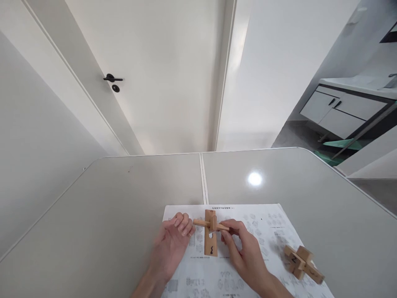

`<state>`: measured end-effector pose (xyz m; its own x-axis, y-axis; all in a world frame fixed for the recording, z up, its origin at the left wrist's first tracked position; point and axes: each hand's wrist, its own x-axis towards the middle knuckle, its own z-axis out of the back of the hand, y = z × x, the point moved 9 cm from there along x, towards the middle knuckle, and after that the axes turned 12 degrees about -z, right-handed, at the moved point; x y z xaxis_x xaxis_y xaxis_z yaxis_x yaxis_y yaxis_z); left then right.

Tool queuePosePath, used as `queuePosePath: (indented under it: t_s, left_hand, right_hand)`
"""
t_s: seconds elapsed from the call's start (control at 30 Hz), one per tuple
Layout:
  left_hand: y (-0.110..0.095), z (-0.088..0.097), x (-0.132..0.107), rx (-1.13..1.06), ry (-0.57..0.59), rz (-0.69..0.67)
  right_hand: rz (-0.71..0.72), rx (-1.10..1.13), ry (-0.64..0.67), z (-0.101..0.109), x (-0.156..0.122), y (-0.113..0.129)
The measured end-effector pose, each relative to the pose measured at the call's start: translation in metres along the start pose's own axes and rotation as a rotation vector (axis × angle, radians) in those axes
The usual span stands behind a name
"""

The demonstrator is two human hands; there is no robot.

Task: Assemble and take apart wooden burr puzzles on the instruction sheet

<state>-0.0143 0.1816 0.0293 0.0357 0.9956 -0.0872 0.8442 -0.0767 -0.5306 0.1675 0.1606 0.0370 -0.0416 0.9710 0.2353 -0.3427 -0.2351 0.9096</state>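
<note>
My right hand (245, 250) pinches the right end of a thin crossbar on a partly joined wooden interlocking puzzle (211, 246). This puzzle has a flat upright slat with dark markings and a hole, crossed by the bar and a short rounded block. My left hand (172, 248) is turned palm up, its fingers loosely curled beside the bar's left end; nothing shows in its palm. Whether its fingertips touch the bar, I cannot tell. Beneath both hands lies a printed sheet (198, 283) with small puzzle diagrams.
A second wooden puzzle (302, 263), its blocks crossed and marked, sits on the sheet's right side. The grey table (102, 223) has a white seam down its middle. Beyond stand a door with a black handle (113, 78) and, at right, a white sink cabinet (344, 107).
</note>
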Motion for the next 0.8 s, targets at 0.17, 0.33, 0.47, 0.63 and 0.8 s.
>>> queuePosePath:
  t_s: [0.17, 0.33, 0.47, 0.63, 0.8]
  left_hand:
    - [0.0, 0.0027, 0.0005, 0.012, -0.004, -0.001]
    - [0.0016, 0.007, 0.0014, 0.02, -0.008, 0.003]
    - [0.0022, 0.0072, 0.0012, 0.028, -0.01, 0.008]
    - [0.0017, 0.0058, 0.0013, 0.016, 0.008, 0.006]
    - [0.0003, 0.0049, 0.0012, 0.031, 0.003, 0.001]
  right_hand:
    - [0.008, 0.005, 0.007, 0.0, 0.0007, 0.002]
    - [-0.006, 0.005, 0.014, -0.0012, 0.0009, -0.0009]
    - [-0.004, 0.003, 0.017, -0.0015, 0.0007, -0.0001]
    - [-0.008, -0.007, 0.009, -0.0008, -0.0004, -0.002]
    - [-0.006, -0.009, 0.025, -0.0019, -0.0002, -0.0016]
